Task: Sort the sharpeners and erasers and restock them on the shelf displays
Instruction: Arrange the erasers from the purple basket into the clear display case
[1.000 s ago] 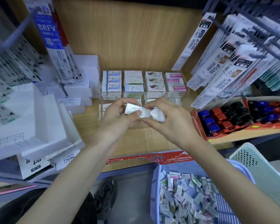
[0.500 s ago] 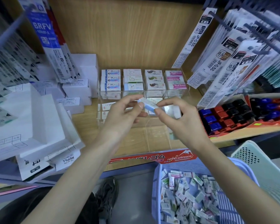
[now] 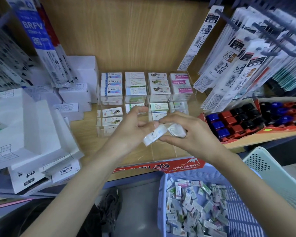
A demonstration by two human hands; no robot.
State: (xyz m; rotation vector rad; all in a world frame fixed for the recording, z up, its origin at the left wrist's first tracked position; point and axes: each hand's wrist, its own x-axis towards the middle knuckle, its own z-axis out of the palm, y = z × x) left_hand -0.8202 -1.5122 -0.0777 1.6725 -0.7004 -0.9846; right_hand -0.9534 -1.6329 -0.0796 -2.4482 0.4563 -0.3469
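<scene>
My left hand (image 3: 132, 127) and my right hand (image 3: 191, 132) meet in front of a clear acrylic eraser display (image 3: 162, 151) on the wooden shelf. Between them is a small wrapped eraser (image 3: 154, 135), white with a blue mark, tilted down to the left. My left thumb and fingers pinch one end of it. My right hand pinches its other end and also grips several more wrapped erasers (image 3: 177, 130) in the palm. The display's back rows hold stacked erasers (image 3: 145, 88) in four columns.
A blue basket (image 3: 161, 194) at lower right holds several loose wrapped erasers. A pale green basket (image 3: 272, 171) stands beside it. Red trays of sharpeners (image 3: 236, 120) sit on the right. White refill boxes (image 3: 32, 134) pile up on the left. Hanging refill packs (image 3: 237, 53) crowd the upper right.
Both hands have dropped slightly and come nearer me. The eraser between them has tilted down to the left, and my left fingers have spread wider around its end.
</scene>
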